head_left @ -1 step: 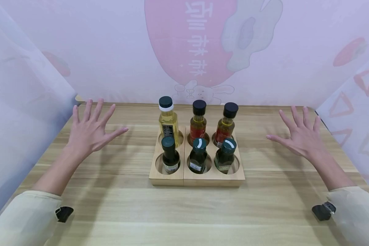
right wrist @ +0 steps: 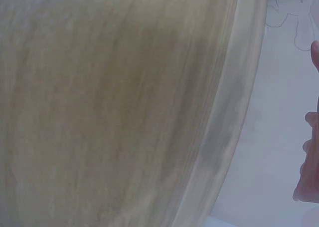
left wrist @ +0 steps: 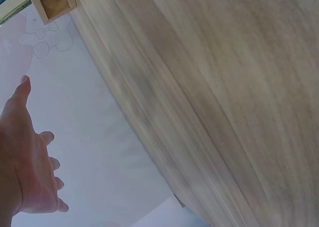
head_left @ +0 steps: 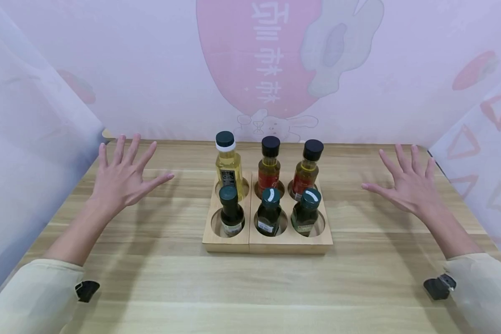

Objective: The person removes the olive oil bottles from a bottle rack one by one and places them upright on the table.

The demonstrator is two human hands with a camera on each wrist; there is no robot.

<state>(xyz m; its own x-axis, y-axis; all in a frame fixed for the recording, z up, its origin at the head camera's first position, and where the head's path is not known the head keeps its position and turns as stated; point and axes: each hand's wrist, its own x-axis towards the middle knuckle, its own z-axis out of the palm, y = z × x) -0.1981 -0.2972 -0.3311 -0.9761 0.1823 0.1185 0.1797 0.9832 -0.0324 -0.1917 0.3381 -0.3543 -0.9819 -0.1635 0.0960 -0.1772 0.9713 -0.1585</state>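
My left hand [head_left: 123,178] is spread over the left side of the table, fingers straight and holding nothing. Mirroring it on the right, my right hand [head_left: 411,183] also has its fingers fanned out and grips nothing. Between them, well apart from both, stands a wooden bottle rack [head_left: 290,248] with round holes in two rows. Its back row has a pale yellow oil bottle [head_left: 228,162] with a dark cap, and two red-labelled bottles [head_left: 268,174] with black caps. Three small dark bottles [head_left: 269,218] with green caps fill the front row.
The wooden table [head_left: 259,292] meets a pale printed back sheet [head_left: 150,69] behind the rack. Similar sheets rise at the left and right edges. Black straps [head_left: 86,291] show at both cuffs. A corner of light wood [left wrist: 55,5] appears at the top of the left wrist view.
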